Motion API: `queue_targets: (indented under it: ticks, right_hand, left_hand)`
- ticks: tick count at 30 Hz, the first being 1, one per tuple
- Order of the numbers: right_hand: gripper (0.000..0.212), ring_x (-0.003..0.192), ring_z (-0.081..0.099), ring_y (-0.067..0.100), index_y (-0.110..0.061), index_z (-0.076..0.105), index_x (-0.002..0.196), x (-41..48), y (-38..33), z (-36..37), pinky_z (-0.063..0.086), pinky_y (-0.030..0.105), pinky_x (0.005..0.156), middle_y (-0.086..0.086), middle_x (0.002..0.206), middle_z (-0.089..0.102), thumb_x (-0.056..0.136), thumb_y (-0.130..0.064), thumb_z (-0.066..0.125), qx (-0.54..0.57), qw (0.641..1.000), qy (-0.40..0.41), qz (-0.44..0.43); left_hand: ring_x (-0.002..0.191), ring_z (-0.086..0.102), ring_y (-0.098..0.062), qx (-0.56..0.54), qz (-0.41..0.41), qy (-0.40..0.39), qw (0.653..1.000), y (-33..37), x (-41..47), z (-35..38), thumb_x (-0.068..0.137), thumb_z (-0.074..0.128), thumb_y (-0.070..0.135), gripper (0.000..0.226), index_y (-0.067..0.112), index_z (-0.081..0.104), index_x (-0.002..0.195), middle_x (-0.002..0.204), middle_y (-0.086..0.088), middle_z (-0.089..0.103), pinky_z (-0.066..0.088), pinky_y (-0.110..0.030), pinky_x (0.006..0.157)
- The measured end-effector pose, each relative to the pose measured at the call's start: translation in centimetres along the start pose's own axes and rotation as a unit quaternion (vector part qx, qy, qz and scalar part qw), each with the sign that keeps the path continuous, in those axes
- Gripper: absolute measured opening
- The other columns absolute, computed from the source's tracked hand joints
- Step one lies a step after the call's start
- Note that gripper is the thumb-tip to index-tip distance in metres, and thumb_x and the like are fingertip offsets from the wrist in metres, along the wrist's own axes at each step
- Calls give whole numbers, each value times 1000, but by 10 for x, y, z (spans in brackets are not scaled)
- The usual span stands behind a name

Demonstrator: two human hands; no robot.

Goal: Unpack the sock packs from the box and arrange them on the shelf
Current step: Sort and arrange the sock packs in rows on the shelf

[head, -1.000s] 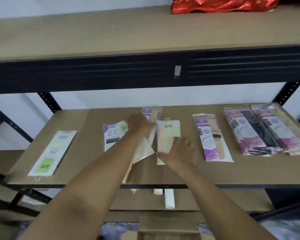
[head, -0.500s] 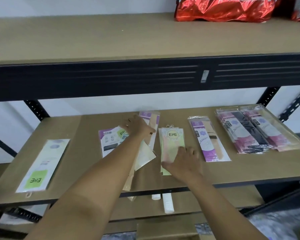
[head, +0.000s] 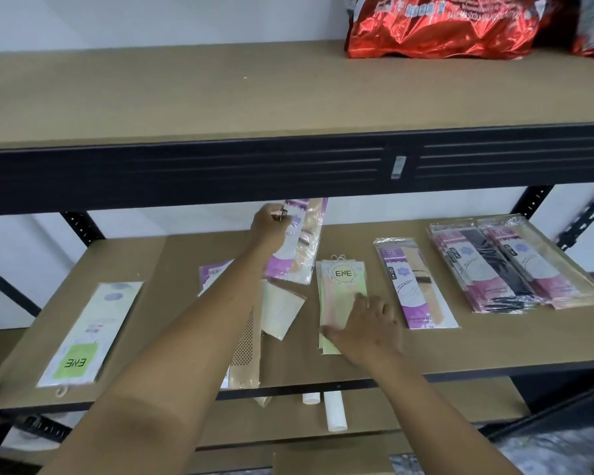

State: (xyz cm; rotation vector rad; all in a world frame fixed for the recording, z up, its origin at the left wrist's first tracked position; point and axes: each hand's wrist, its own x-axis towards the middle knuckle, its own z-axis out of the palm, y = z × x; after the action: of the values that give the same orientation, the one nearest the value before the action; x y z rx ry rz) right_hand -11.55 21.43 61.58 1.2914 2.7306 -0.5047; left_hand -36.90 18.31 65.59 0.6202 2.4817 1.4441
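On the middle shelf [head: 501, 341] lie several sock packs. My left hand [head: 267, 228] grips the top of a purple-and-beige pack [head: 300, 248] and holds it tilted above the shelf. My right hand [head: 367, 329] rests flat, fingers spread, on a pale green ENE pack [head: 342, 289] lying at the centre. Under my left forearm sit a pale folded pack [head: 282, 313], a beige dotted sock pack [head: 246, 358] and a partly hidden purple pack [head: 213, 274]. The box is not clearly in view.
A green-labelled ENE pack [head: 86, 334] lies at the shelf's left. A purple pack [head: 414, 282] and a stack of pink-and-black packs [head: 508, 265] lie to the right. Red foil bags [head: 436, 25] sit on the upper shelf [head: 186, 94]. White ribbed tubes [head: 335, 411] lie on the lower shelf.
My left hand has lifted the purple-and-beige pack up off the shelf. My right hand stays pressed on the pale green ENE pack. The camera has tilted upward.
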Motion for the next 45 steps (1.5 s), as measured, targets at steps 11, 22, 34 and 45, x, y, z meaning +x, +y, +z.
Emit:
queue_targets:
  ticks: [11, 22, 34, 45]
  right_hand:
    - [68, 131, 52, 11, -44, 31, 152, 25, -8, -50, 49, 36, 103, -9, 150, 47, 94, -60, 61, 341, 913, 153, -166]
    - [45, 118, 59, -5, -34, 50, 147, 8, -2, -33, 35, -7, 64, -11, 133, 62, 105, -19, 56, 408, 898, 56, -153]
    - [47, 103, 54, -23, -39, 52, 145, 11, -3, -3, 38, -5, 70, -24, 141, 53, 103, -18, 58, 451, 880, 33, -144]
    - [50, 115, 60, 9, -36, 50, 147, 10, -21, 15, 37, 4, 81, -15, 142, 57, 103, -14, 55, 398, 900, 3, -177]
  left_hand:
    - [93, 71, -9, -230, 27, 46, 972, 13, -64, -2, 89, 72, 45, 24, 44, 58, 109, 100, 17, 71, 60, -32, 78]
    - [101, 67, -10, -29, -32, 46, 998, -33, -123, -31, 96, 61, 26, 24, 20, 71, 116, 114, 6, 70, 49, -28, 85]
    - [133, 38, -36, 331, -188, -13, 925, -70, -160, -37, 84, 51, 62, 75, 12, 45, 140, 144, -20, 37, 38, -44, 104]
    - [119, 48, -40, 282, -116, 82, 949, -85, -96, -80, 95, 48, 18, 38, 4, 48, 131, 130, -23, 49, 39, -43, 99]
